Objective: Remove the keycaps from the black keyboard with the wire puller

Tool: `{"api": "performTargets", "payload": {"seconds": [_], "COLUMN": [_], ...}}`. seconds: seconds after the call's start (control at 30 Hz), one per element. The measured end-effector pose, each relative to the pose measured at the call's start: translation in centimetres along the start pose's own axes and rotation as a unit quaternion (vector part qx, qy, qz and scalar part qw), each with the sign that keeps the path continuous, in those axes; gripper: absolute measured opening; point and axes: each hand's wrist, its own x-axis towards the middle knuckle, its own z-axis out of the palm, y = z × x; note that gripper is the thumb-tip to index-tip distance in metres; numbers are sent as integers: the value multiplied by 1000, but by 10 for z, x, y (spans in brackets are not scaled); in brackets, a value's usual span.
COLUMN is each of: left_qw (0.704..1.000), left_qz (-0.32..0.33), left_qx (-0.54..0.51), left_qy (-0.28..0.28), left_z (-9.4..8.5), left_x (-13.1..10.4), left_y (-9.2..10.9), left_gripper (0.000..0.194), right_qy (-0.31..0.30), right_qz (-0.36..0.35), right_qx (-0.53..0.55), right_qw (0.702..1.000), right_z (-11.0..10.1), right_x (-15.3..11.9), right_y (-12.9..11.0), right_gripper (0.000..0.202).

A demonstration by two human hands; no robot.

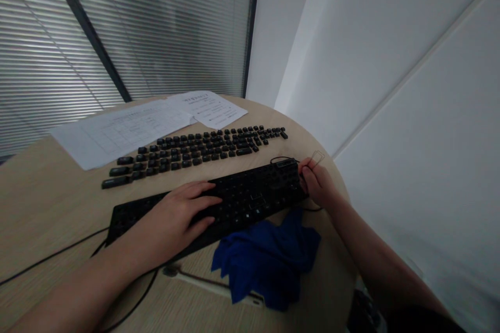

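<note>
Many loose keycaps beyond left hand, fingers apart, resting on black keyboard; right hand, at keyboard's end, clamped on wire tool; blue cloth nearside of right hand

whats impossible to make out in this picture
All in the head view:
keyboard: part hidden by the left hand
brush: handle partly covered by the blue cloth
papers: print too small and blurred
loose keycaps: lettering too small
cable: cut off by left edge
</note>
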Motion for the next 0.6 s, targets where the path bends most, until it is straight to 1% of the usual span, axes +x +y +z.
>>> {"api": "performTargets", "payload": {"seconds": [0.1, 0.17, 0.23, 0.33, 0.4, 0.6], "left_qw": [1000, 1000, 1000, 1000, 1000, 1000], "left_qz": [1, -1, -4, -6, -5, -15], "left_qx": [-8, -10, -9, -8, -10, -13], "left_qy": [12, 16, 14, 7, 4, -10], "left_z": [3, 4, 4, 3, 2, 0], "left_x": [-1, -2, -2, -1, -1, 0], "left_y": [-2, -2, -2, 0, 2, 4], "left_gripper": [35, 34, 34, 35, 35, 35], "right_qy": [13, 30, 36, 24, 20, 18], "right_qz": [-7, 0, 18, 53, 63, 36], "right_qx": [-37, -40, -23, 25, 49, 26], "right_qw": [999, 999, 999, 998, 997, 999], "right_z": [2, 4, 5, 5, 5, 6], "right_x": [0, 0, 0, 1, 2, 3], "right_y": [3, 3, 3, 0, 0, 9], "right_gripper": [20, 22, 23, 23, 24, 23]}}
